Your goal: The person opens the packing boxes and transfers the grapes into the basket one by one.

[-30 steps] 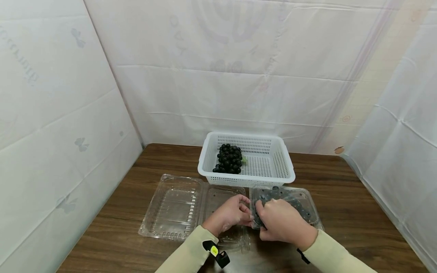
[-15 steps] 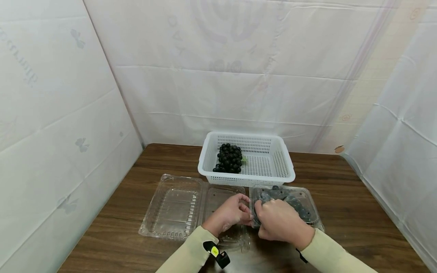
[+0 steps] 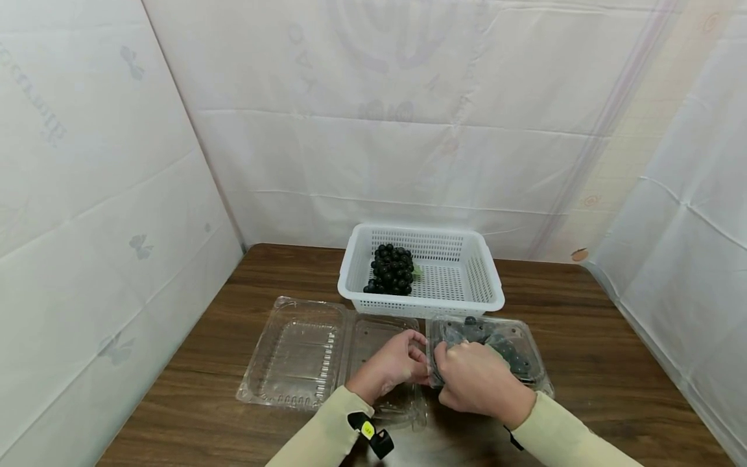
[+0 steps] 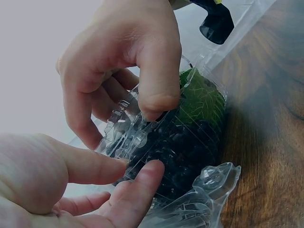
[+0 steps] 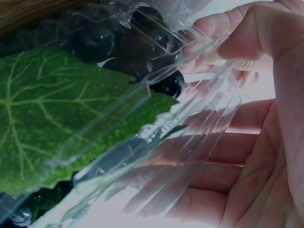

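Note:
A clear plastic clamshell container [image 3: 519, 337] with dark grapes [image 4: 178, 147] and a green leaf [image 5: 52, 102] inside lies at the right in the head view. My left hand [image 3: 403, 360] is at its left edge, thumb and forefinger pinching the plastic rim by the hinge or seam side. From above, my right hand [image 3: 481, 379] grips the same edge region, its thumb on the near side and its fingers behind the plastic. The right hand covers part of the container in the head view. Lid and base edges overlap between the hands in the left wrist view.
An open, clear clamshell container [image 3: 297, 353] lies left on the wooden table [image 3: 198, 370], its right half partly under my left forearm. Behind stands a white perforated basket [image 3: 455, 305] with a bunch of dark grapes [image 3: 391, 269]. White sheeting [image 3: 373, 155] encloses the table.
My right hand has edged slightly left along the container, and a bit more green leaf shows beside it. The left hand stays at the edge.

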Action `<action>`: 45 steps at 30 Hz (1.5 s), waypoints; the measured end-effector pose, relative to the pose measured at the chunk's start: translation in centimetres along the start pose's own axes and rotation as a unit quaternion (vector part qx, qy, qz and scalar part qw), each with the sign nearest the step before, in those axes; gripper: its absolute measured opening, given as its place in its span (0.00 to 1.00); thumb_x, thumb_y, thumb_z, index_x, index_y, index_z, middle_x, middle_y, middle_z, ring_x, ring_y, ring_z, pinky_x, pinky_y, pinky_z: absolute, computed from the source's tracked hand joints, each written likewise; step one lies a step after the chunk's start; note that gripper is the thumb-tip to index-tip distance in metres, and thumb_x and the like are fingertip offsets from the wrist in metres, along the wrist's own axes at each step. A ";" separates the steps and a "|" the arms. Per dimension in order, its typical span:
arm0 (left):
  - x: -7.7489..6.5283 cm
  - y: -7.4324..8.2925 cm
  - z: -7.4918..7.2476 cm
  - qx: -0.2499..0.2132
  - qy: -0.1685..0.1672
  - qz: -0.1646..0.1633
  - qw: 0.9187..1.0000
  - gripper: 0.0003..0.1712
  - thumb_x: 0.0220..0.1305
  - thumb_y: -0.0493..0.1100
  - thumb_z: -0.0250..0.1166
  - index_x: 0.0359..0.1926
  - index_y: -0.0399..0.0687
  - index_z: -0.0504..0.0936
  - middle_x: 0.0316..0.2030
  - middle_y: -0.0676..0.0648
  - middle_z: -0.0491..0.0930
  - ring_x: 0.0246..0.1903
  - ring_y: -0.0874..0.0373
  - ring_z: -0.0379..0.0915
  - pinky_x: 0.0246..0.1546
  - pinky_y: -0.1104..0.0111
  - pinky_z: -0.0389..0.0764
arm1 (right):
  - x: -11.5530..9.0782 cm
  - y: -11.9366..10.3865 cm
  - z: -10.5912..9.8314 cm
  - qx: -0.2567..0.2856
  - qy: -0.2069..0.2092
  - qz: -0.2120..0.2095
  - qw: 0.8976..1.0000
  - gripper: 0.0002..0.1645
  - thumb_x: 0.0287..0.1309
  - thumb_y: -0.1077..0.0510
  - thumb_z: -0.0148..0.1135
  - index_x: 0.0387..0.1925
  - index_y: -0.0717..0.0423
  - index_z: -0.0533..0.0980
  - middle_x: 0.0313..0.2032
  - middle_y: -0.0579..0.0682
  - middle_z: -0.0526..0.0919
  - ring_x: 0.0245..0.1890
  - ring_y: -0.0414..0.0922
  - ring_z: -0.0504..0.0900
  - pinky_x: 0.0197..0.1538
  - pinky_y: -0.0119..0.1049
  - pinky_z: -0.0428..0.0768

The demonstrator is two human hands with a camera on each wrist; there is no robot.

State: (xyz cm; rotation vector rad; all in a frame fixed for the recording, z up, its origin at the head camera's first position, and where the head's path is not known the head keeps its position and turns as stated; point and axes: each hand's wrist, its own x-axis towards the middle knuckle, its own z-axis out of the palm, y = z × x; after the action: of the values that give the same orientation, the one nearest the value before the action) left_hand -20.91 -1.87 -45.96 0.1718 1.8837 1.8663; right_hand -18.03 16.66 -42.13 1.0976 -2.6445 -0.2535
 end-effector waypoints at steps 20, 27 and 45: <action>0.1 -0.3 0.2 0.018 0.015 0.003 1.000 0.28 0.59 0.20 0.63 0.59 0.38 0.71 0.36 0.38 0.78 0.26 0.53 0.79 0.36 0.56 0.89 | 0.2 -1.2 -0.3 -0.022 -0.016 0.026 0.999 0.31 0.43 0.55 0.70 0.49 0.70 0.80 0.13 0.52 0.74 0.17 0.53 0.82 0.15 0.41 0.77; 0.0 -0.1 0.2 0.025 0.013 -0.001 1.000 0.28 0.59 0.21 0.64 0.59 0.39 0.70 0.36 0.39 0.77 0.28 0.52 0.80 0.37 0.54 0.88 | 0.3 -1.5 -0.3 -0.016 -0.002 0.027 0.999 0.28 0.42 0.57 0.69 0.46 0.71 0.80 0.13 0.51 0.74 0.16 0.50 0.82 0.21 0.43 0.83; -0.3 0.3 0.2 0.067 0.017 -0.006 0.998 0.27 0.61 0.23 0.62 0.60 0.40 0.71 0.33 0.43 0.79 0.26 0.54 0.78 0.36 0.56 0.87 | 0.4 0.2 -1.3 0.042 0.001 0.009 0.999 0.06 0.48 0.61 0.68 0.27 0.51 0.77 0.13 0.40 0.59 0.13 0.34 0.50 0.21 0.31 0.47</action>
State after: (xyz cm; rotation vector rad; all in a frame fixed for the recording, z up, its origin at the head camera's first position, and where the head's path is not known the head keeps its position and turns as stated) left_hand -20.63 -1.77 -45.57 0.1724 2.0293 1.7457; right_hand -18.00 16.48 -40.77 1.0972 -2.6849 -0.1378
